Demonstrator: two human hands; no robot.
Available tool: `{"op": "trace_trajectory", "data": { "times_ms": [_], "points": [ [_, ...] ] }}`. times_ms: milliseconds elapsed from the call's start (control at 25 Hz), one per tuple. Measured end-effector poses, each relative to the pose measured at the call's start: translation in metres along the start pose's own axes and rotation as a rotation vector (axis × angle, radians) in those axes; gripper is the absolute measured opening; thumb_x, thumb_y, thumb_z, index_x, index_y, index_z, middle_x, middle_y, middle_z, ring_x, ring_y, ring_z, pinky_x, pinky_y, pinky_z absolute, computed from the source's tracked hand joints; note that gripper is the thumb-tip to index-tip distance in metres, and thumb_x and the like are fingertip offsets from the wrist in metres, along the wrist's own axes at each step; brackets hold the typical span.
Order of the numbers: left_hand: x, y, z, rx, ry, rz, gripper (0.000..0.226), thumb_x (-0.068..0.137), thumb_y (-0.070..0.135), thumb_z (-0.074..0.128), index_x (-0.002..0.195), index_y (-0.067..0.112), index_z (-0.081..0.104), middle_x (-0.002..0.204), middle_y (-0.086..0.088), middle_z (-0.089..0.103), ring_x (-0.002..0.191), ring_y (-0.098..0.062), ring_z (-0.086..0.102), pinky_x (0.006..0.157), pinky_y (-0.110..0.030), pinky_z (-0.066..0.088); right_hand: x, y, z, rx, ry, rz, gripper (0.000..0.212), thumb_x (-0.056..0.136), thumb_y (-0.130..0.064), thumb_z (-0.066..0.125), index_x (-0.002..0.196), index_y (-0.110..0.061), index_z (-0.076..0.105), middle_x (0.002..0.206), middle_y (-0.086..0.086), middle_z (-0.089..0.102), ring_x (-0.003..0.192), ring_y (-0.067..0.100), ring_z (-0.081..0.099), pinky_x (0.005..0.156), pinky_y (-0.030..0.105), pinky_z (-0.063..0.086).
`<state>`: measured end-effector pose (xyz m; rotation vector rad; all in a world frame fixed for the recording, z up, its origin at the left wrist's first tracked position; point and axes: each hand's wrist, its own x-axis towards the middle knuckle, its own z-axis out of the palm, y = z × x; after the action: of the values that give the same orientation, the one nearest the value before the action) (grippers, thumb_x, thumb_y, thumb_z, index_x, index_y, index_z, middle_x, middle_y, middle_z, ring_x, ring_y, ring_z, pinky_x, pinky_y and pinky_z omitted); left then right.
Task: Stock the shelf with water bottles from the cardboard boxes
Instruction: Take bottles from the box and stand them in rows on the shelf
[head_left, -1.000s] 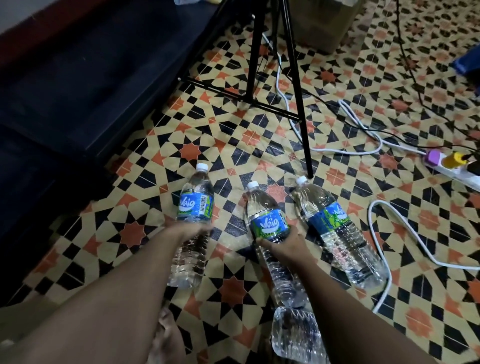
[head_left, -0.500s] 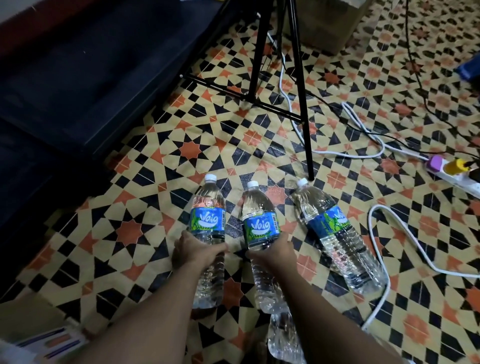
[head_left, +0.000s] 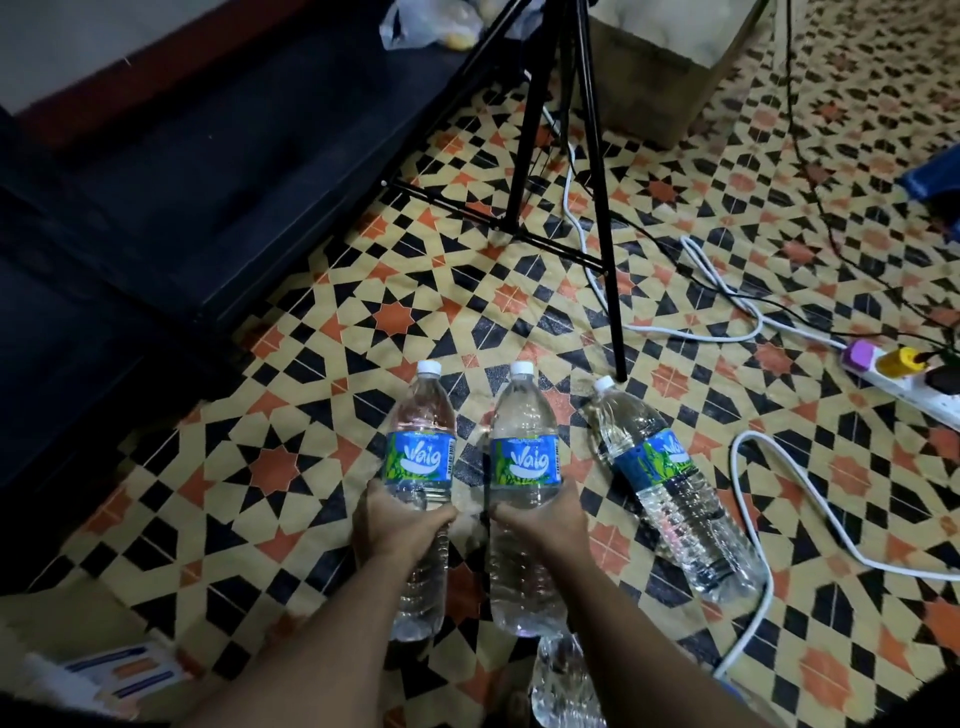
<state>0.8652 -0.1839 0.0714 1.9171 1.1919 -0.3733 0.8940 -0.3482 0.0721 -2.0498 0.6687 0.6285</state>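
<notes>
The left hand (head_left: 400, 525) curls around the left bottle (head_left: 421, 460) just below its blue-green label. The right hand (head_left: 540, 522) grips the right bottle (head_left: 524, 460) the same way. Both bottles are clear with white caps and are held side by side over the patterned tile floor (head_left: 291, 467). A third bottle (head_left: 670, 483) lies near a tripod (head_left: 597, 208) leg. A dark shelf (head_left: 156, 182) stands at the left and a power strip (head_left: 914, 387) lies at the right.
</notes>
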Motion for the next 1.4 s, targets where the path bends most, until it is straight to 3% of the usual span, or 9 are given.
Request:
{"op": "trace_trajectory", "data": {
  "times_ms": [240,440,560,640,800,960,1080,1280,1400],
  "points": [
    [-0.042,0.063,-0.049,-0.173,0.056,0.085,0.074,0.056,0.036,0.093,0.112,0.008,0.055,0.110,-0.011,0.063,0.100,-0.028,0.061,0.083,-0.033,0.053,-0.047,-0.077,-0.032,0.060,0.056,-0.213,0.114,0.059,-0.042,0.093,0.147,-0.009,0.028,0.128,0.007,0.054,0.118,0.029,0.056,0.098,0.038,0.049],
    [-0.105,0.139,-0.129,-0.395,0.178,0.399,0.069,0.049,0.037,0.095,0.103,0.014,0.057,0.097,-0.001,0.064,0.086,-0.020,0.062,0.073,-0.029,0.051,-0.111,-0.160,-0.081,0.176,0.118,-0.423,0.124,0.062,-0.039,0.092,0.155,-0.012,0.015,0.147,0.017,0.043,0.119,0.031,0.057,0.094,0.038,0.051],
    [-0.155,0.168,-0.195,-0.516,0.328,0.632,0.064,0.048,0.043,0.093,0.096,0.016,0.060,0.090,0.004,0.069,0.082,-0.011,0.064,0.071,-0.023,0.049,-0.169,-0.207,-0.106,0.200,0.151,-0.634,0.124,0.047,-0.057,0.091,0.148,-0.016,0.032,0.139,0.012,0.053,0.118,0.027,0.058,0.098,0.044,0.051],
    [-0.187,0.173,-0.239,-0.551,0.408,0.748,0.059,0.051,0.040,0.093,0.094,0.020,0.058,0.085,0.010,0.066,0.080,-0.006,0.062,0.068,-0.014,0.044,-0.205,-0.232,-0.116,0.228,0.176,-0.799,0.100,0.045,-0.054,0.090,0.130,-0.021,0.048,0.117,-0.001,0.065,0.107,0.018,0.063,0.096,0.040,0.052],
    [-0.237,0.142,-0.337,-0.665,0.552,0.888,0.066,0.047,0.042,0.094,0.100,0.021,0.061,0.091,0.010,0.071,0.088,-0.006,0.068,0.079,-0.025,0.053,-0.301,-0.282,-0.102,0.327,0.104,-1.039,0.084,0.046,-0.044,0.094,0.117,-0.025,0.056,0.104,-0.013,0.069,0.097,0.006,0.066,0.089,0.028,0.052],
    [-0.268,0.087,-0.427,-0.733,0.767,0.911,0.064,0.048,0.039,0.097,0.098,0.023,0.059,0.089,0.014,0.069,0.086,-0.004,0.066,0.077,-0.022,0.048,-0.386,-0.317,-0.043,0.360,-0.061,-1.188,0.085,0.038,-0.057,0.088,0.112,-0.029,0.055,0.099,-0.016,0.070,0.095,0.001,0.066,0.088,0.031,0.055],
    [-0.284,0.039,-0.486,-0.711,0.944,0.872,0.064,0.050,0.041,0.096,0.096,0.026,0.054,0.086,0.016,0.063,0.087,-0.008,0.062,0.080,-0.025,0.047,-0.445,-0.331,0.010,0.373,-0.227,-1.259,0.086,0.038,-0.059,0.090,0.111,-0.032,0.054,0.098,-0.016,0.070,0.095,0.000,0.066,0.087,0.030,0.055],
    [-0.295,-0.040,-0.566,-0.720,1.212,0.753,0.062,0.053,0.039,0.094,0.099,0.026,0.056,0.088,0.012,0.063,0.087,-0.009,0.059,0.081,-0.022,0.041,-0.535,-0.343,0.104,0.328,-0.461,-1.326,0.119,0.023,-0.086,0.078,0.124,-0.029,0.051,0.112,-0.011,0.068,0.106,0.008,0.065,0.092,0.037,0.054],
    [-0.292,-0.078,-0.603,-0.719,1.330,0.654,0.064,0.053,0.042,0.094,0.101,0.022,0.057,0.086,0.012,0.063,0.085,-0.010,0.059,0.079,-0.024,0.043,-0.573,-0.347,0.146,0.276,-0.565,-1.379,0.102,0.035,-0.075,0.086,0.118,-0.029,0.052,0.104,-0.014,0.068,0.099,0.003,0.065,0.087,0.027,0.054]
  ]
}}
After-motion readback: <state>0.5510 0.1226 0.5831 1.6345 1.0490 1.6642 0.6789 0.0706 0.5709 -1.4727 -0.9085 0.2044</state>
